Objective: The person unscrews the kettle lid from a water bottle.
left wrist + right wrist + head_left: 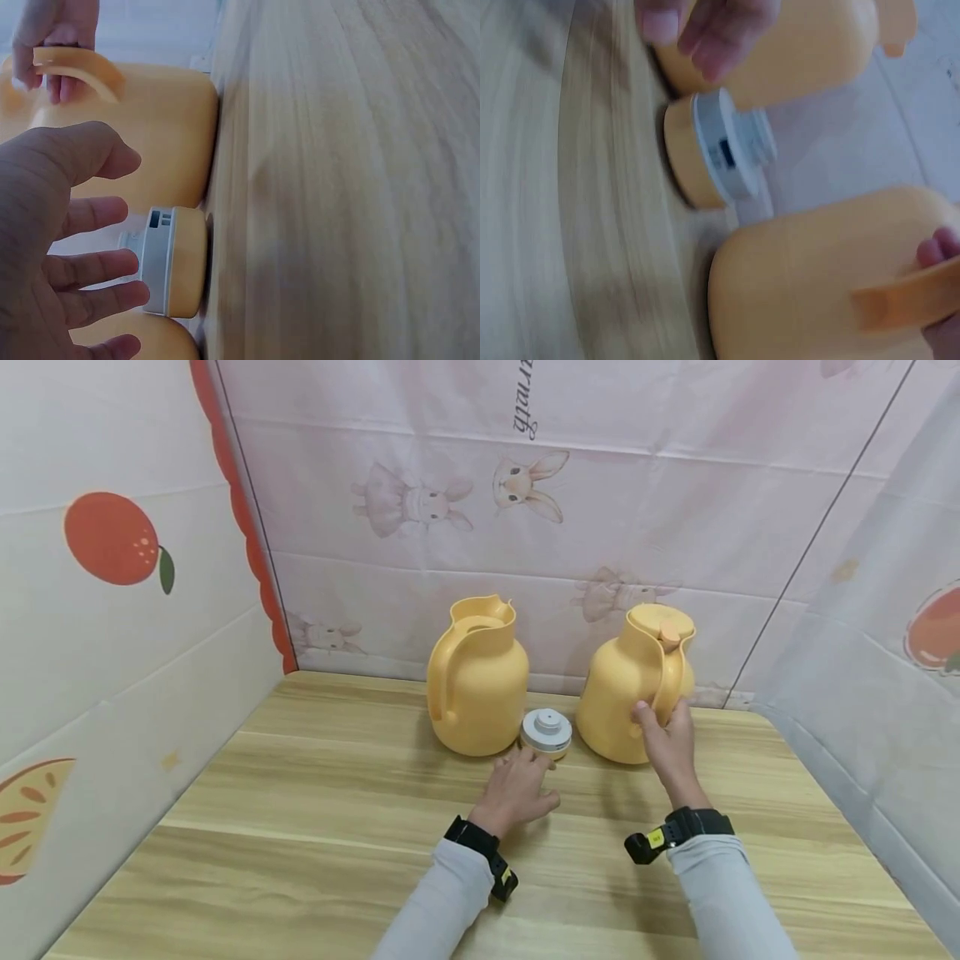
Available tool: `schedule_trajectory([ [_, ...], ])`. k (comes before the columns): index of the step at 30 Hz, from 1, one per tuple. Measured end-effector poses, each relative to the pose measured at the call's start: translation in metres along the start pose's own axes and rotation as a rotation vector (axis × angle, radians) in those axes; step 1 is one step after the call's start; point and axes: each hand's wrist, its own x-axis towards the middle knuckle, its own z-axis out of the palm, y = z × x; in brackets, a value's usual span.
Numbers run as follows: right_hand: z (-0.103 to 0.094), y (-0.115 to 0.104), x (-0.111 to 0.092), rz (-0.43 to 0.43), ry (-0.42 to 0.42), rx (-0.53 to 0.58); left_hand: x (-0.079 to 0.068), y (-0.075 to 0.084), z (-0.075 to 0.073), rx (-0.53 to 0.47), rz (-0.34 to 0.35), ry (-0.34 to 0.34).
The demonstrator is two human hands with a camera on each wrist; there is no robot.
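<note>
Two yellow thermos jugs stand on the table. My right hand (671,747) grips the lower handle of the right jug (611,693), whose lid (656,620) is on. The left jug (487,693) has an uncovered, spouted top. Between the jugs a loose lid (547,732) lies upside down, its white stopper side up and its yellow part on the table. My left hand (517,789) is at the lid's near side, fingers spread and pointing toward it. In the left wrist view, those fingertips reach close to the lid's white rim (157,262), with nothing held.
The wood-grain table (300,827) runs back to a pink cloth wall (465,560) with printed rabbits, close behind both jugs. White printed sheets stand along the left and right sides of the table.
</note>
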Motion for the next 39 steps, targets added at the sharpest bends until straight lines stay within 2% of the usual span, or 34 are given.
schedule_trajectory([
  [3, 0.0, 0.004, 0.004, -0.028, -0.066, 0.015, 0.001, 0.001, 0.002, 0.011, -0.005, -0.005],
  [5, 0.0, 0.006, 0.006, -0.043, -0.08, 0.011, 0.001, 0.002, 0.002, 0.015, -0.006, -0.008],
  [13, 0.001, 0.003, 0.005, -0.007, -0.022, -0.134, 0.001, 0.004, 0.001, 0.016, -0.009, -0.027],
  [22, 0.002, 0.0, 0.005, 0.025, 0.015, -0.193, -0.002, 0.004, -0.004, 0.047, -0.005, -0.026],
  [32, 0.0, 0.0, -0.001, 0.059, 0.127, -0.184, -0.007, 0.011, -0.006, 0.095, 0.01, -0.06],
  [39, 0.0, -0.003, -0.009, 0.077, 0.247, -0.219, -0.014, 0.013, -0.012, 0.131, 0.016, -0.075],
])
